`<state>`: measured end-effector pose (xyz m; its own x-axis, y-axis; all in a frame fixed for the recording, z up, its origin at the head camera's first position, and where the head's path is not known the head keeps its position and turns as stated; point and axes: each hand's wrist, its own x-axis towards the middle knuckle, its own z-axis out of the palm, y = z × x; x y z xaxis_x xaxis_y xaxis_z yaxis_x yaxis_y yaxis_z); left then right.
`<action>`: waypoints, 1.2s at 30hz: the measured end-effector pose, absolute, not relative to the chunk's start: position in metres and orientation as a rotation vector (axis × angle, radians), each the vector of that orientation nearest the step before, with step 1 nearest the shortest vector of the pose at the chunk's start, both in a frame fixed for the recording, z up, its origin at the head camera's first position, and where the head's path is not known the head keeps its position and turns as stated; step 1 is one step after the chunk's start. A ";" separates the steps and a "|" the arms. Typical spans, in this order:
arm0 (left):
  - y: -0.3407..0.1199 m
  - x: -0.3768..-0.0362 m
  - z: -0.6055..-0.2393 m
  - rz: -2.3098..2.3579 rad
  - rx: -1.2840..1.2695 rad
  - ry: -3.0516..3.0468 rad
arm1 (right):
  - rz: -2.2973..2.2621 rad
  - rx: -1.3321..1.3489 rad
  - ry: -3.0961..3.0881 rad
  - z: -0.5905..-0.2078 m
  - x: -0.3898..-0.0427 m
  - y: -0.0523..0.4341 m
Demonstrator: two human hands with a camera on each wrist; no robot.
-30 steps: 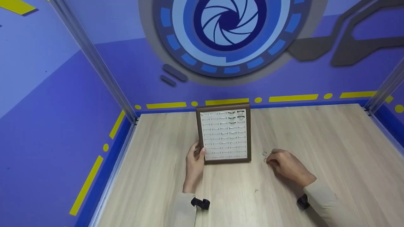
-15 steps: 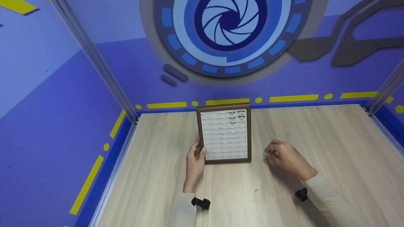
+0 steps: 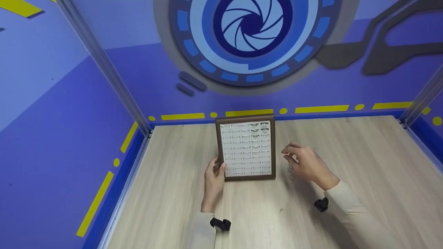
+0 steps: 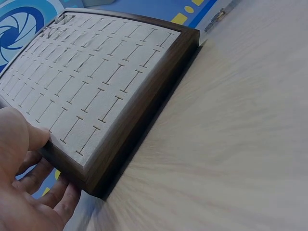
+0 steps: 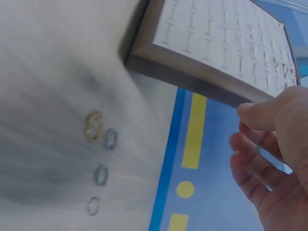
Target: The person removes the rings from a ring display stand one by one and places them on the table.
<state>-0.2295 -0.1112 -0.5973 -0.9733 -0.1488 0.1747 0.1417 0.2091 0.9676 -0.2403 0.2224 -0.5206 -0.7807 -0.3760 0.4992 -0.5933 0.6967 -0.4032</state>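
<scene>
A brown-framed ring display tray [image 3: 272, 152] with a white slotted pad leans upright. My left hand [image 3: 214, 180] grips its lower left edge, thumb on the front and fingers behind, as the left wrist view of the hand [image 4: 29, 168] also shows. My right hand [image 3: 308, 164] hovers right of the tray with thumb and index fingertips pinched around a tiny pale spot, seemingly a ring, mostly hidden by the fingers. In the right wrist view that hand [image 5: 274, 154] overlaps the tray's edge. Below it on the table lie a gold ring [image 5: 88, 126] and several silver rings [image 5: 101, 174].
A few rings sit in the pad's upper right slots, one a ring [image 3: 264, 130]. The wooden table [image 3: 166, 193] ends at a blue patterned back wall [image 3: 138, 76], with a side wall [image 3: 52, 138] at left. A small mark [image 3: 281, 210] shows on the tabletop.
My right hand has risen from the loose rings and moved left and away, toward the tray, uncovering rings on the table. The left hand and the tray have stayed in place.
</scene>
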 end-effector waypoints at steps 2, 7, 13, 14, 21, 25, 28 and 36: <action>-0.111 -0.229 -0.597 -1.848 0.004 -2.251 | 0.783 0.761 -2.482 -0.517 -0.243 0.218; -0.113 -0.230 -0.597 -1.855 0.001 -2.247 | 0.760 0.793 -2.361 -0.507 -0.252 0.205; -0.114 -0.231 -0.598 -1.844 -0.002 -2.241 | 0.785 0.792 -2.260 -0.497 -0.262 0.190; -0.114 -0.231 -0.599 -1.842 -0.003 -2.240 | 0.792 0.790 -2.245 -0.496 -0.263 0.188; -0.113 -0.231 -0.598 -1.853 0.001 -2.234 | 0.739 0.732 -2.193 -0.487 -0.274 0.173; -0.112 -0.230 -0.597 -1.849 0.002 -2.244 | 0.743 0.705 -2.189 -0.487 -0.279 0.168; -0.112 -0.229 -0.597 -1.840 -0.011 -2.249 | 0.744 0.704 -2.183 -0.487 -0.282 0.164; -0.112 -0.230 -0.599 -1.816 -0.039 -2.269 | 0.691 0.686 -2.146 -0.489 -0.288 0.156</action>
